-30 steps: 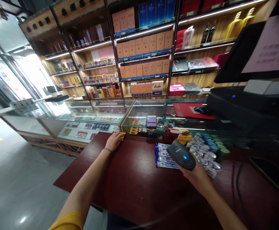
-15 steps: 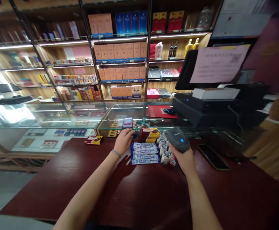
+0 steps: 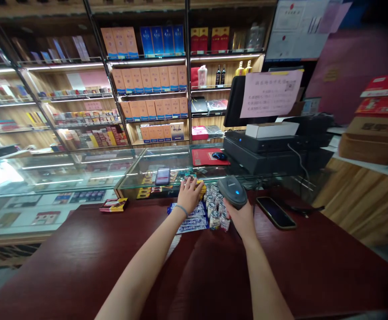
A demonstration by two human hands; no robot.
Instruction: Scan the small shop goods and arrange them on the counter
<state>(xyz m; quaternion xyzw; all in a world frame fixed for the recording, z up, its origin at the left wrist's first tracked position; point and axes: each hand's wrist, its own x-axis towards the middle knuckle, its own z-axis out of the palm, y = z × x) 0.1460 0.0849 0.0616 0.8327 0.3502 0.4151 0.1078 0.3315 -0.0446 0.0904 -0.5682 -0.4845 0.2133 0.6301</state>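
My right hand (image 3: pixel 243 218) is wrapped round a dark handheld barcode scanner (image 3: pixel 231 190) with a blue light, held above the counter. My left hand (image 3: pixel 189 196) reaches over the stack of yellow and dark red packs (image 3: pixel 201 188), fingers stretched out and spread. It covers most of that stack, so whether it touches the packs is hard to tell. Under its wrist lie blue-and-white stick packets (image 3: pixel 193 223) in a row, partly hidden. Small clear jars (image 3: pixel 214 220) with wrapped lids stand in rows between the packets and the scanner.
On the dark red counter (image 3: pixel 80 262), a few yellow and red packs (image 3: pixel 114 205) lie at left and a smartphone (image 3: pixel 276 213) at right. Behind are a glass display case (image 3: pixel 134 166), a small lit-screen device (image 3: pixel 163 176), a mouse (image 3: pixel 219 156) and a monitor (image 3: pixel 236 102).
My left hand has moved right, from beside the stick packets to over the pack stack. My right hand still holds the scanner. The view has turned slightly right.
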